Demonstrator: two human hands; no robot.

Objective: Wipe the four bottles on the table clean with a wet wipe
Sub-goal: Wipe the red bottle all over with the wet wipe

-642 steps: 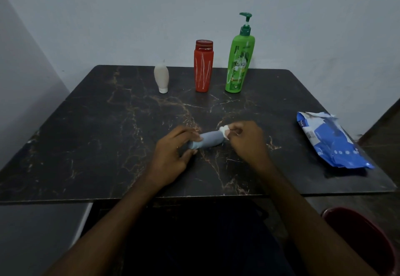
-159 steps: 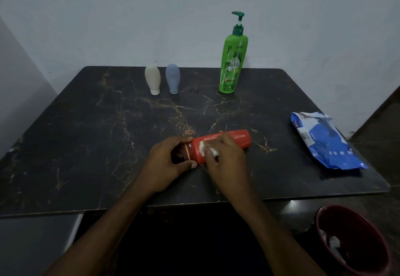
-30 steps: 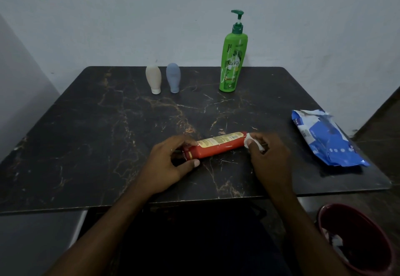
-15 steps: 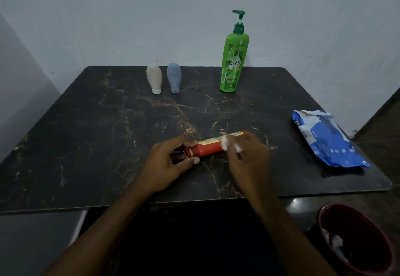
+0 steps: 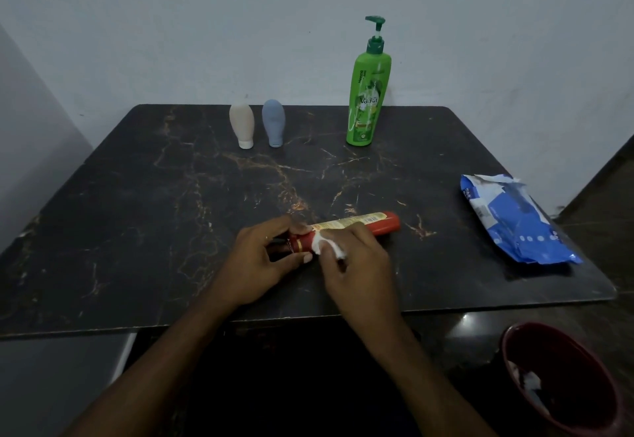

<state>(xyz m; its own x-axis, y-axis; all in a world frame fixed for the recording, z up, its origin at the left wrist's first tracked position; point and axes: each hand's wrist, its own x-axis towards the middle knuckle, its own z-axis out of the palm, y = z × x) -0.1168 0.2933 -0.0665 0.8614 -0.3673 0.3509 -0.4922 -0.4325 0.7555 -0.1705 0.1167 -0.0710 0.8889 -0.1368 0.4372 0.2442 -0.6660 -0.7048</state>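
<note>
Dark veined table occupies frame centre, its far edge by a plain pale wall. Side wall at left. Dark floor at right. Lighting dim.

The table was dark, with thin gold lines all over its top. At the back, a beige bottle and a blue bottle stood cap-down, just beside each other. A tall green pump bottle stood to their right. A red bottle lay on its side near the front. A blue pack of wipes lay by the right edge.
</note>
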